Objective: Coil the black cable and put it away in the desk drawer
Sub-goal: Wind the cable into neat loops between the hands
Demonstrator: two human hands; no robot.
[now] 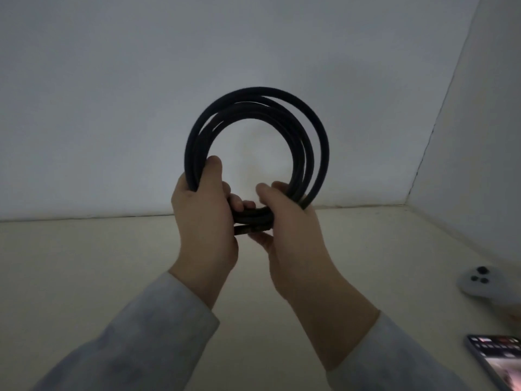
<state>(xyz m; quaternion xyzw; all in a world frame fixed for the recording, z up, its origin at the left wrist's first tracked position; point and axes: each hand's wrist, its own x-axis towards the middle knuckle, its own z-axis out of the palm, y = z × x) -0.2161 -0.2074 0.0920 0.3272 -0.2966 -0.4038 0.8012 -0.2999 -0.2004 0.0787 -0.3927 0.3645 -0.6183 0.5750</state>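
The black cable [253, 108] is wound into a round coil of several loops, held upright in the air above the pale desk [98, 263]. My left hand [205, 210] grips the coil's lower left side, thumb pressed on the loops. My right hand [290, 224] holds the lower right side, fingers wrapped around the bundled strands at the bottom. A short dark end of the cable sticks out between the two hands. No drawer is in view.
A white wall rises behind the desk, with a side wall at the right forming a corner. A pale game controller [487, 286] lies at the desk's right edge. A phone [499, 359] with a lit screen lies at the bottom right.
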